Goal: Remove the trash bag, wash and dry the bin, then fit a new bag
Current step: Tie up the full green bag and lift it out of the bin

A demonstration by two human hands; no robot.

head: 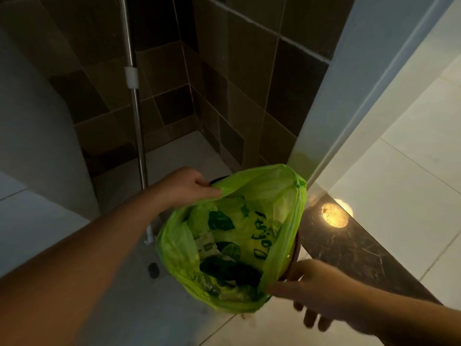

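A bright green trash bag [174, 248] lines a small dark brown bin, and only slivers of the bin's rim [296, 248] show past the plastic. The bag holds green wrappers and dark scraps. My left hand [185, 187] pinches the bag's far left edge at the rim. My right hand [314, 288] is at the bin's near right side, thumb on the bag's edge and fingers curled under the rim.
A metal mop pole [136, 103] with a white clip stands against dark wall tiles behind the bin. A dark marble threshold [349, 250] runs along the right, beside a white door frame [324, 121]. A small floor drain [154, 270] lies left of the bin.
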